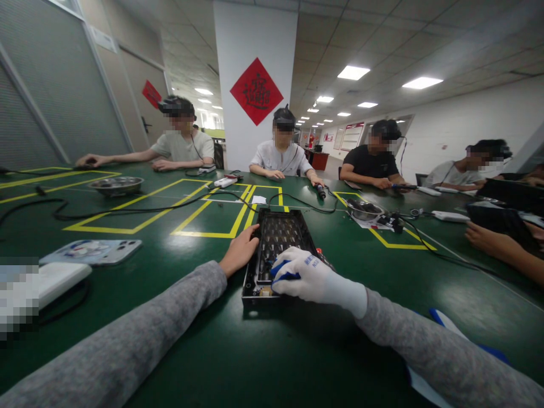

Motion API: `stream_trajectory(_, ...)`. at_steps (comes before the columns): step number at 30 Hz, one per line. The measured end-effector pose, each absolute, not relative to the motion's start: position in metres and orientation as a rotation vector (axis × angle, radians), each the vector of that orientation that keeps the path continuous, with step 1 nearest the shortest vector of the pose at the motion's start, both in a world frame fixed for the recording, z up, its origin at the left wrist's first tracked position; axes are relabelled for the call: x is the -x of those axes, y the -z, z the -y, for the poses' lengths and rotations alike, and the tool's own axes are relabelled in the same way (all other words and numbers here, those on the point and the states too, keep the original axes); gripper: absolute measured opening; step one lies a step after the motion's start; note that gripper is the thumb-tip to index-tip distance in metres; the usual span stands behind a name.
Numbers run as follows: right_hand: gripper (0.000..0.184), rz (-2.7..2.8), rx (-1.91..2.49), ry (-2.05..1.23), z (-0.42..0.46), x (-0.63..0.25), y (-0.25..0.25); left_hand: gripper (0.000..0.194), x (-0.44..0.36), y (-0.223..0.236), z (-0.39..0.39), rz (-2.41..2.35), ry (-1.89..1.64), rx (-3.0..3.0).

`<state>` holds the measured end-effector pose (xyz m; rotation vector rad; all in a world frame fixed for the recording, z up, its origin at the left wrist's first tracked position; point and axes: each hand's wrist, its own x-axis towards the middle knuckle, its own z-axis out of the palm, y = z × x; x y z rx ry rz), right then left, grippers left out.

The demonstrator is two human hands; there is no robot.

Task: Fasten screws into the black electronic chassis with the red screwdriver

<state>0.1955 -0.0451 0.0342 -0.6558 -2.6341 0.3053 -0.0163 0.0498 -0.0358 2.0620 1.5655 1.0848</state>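
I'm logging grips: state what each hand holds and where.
The left hand holds the black tray by its left edge; whether the gloved right hand, over the near end, holds anything cannot be told.

Looks forward and down from the wearer's head, over the near side of the green table [204, 362]; takes in left hand [241, 248] and right hand [304, 275] close by, then reaches past the table's far edge to the white pillar [257, 34] and ceiling [331, 34].

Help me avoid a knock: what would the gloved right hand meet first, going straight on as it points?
Pointing leftward, the right hand would likely meet the left wall of the black case first, though depth is unclear.
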Motion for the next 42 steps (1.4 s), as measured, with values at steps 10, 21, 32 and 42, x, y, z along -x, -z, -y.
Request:
stream_trajectory(10, 0.021, 2.621, 0.691, -0.212, 0.0451, -0.1963, -0.0313, 0.052, 0.0166, 0.0352, -0.0489, -1.564, -1.087, -2.061)
stream_trajectory(21, 0.018, 2.588, 0.641, -0.32, 0.0434, -0.1966, -0.0304, 0.052, 0.0172, 0.0368, -0.0498, -1.556, -1.088, -2.06)
stream_trajectory(32, 0.023, 2.656, 0.721, -0.168, 0.0489, -0.1938, -0.0353, 0.052, 0.0166, 0.0348, -0.049, -1.565, -1.074, -2.07)
stream_trajectory(42, 0.02, 2.62, 0.624, -0.281, 0.045, -0.1956, -0.0312, 0.052, 0.0168, 0.0339, -0.0484, -1.576, -1.074, -2.066)
